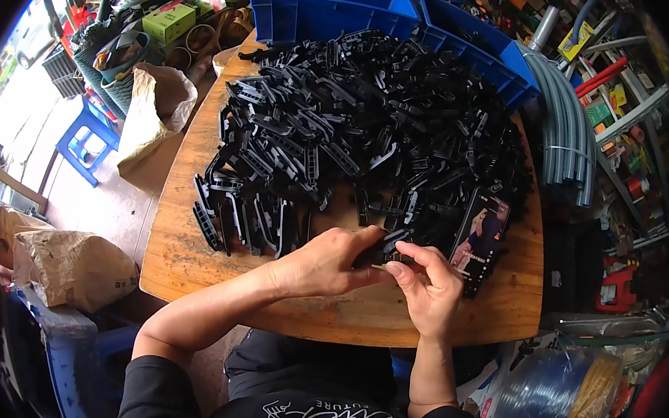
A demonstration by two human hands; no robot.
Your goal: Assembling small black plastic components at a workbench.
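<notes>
My left hand (pixel 328 261) is closed round a small black plastic part (pixel 389 252) over the near edge of the wooden table, and its fingers hide much of the part. Thumb and forefinger of my right hand (pixel 429 287) pinch at the right end of the same part. A thin, pale sliver shows between the two hands, too small to name. Just beyond them spreads a large heap of black, ribbed plastic parts (pixel 342 122), long and slightly curved. Several of these lie in a loose row at the heap's near left.
A phone with a lit screen (pixel 479 234) leans on parts at the right. Blue bins (pixel 335 14) stand behind the heap. The wooden tabletop (pixel 178 271) has rounded edges. Paper sacks (pixel 79 266) and a blue stool (pixel 86 139) are at left, grey hoses (pixel 568 126) at right.
</notes>
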